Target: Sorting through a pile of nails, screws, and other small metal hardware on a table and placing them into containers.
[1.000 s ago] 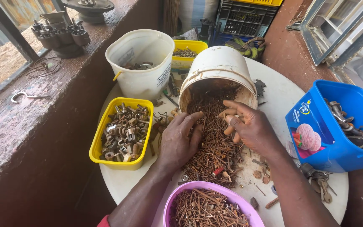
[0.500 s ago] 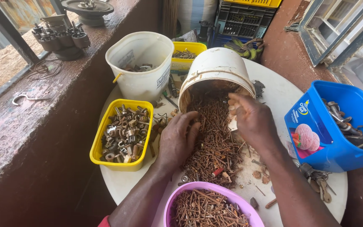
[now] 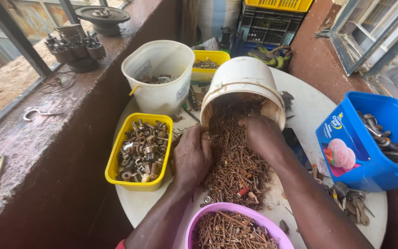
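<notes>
Your left hand [image 3: 192,157] lies palm down, fingers loosely curled, on the near edge of the heap of rusty nails [image 3: 236,163] spilled across the round white desk [image 3: 309,108]. Whether it has pinched any nail, you cannot tell from here. Your right hand [image 3: 261,136] reaches into the mouth of the tipped white bucket [image 3: 242,85], its fingers hidden among the nails there, so its grip cannot be told either. The bucket lies on its side with its opening toward you, which lets the nails fan out between your hands. Just beside your left hand sits a yellow tub [image 3: 139,150] of nuts and bolts. A pink bowl [image 3: 229,228] holding more nails sits close below your wrists. An upright white pail [image 3: 160,76] stands behind the tub, and a blue tub [image 3: 374,138] of mixed hardware sits well apart on your right.
</notes>
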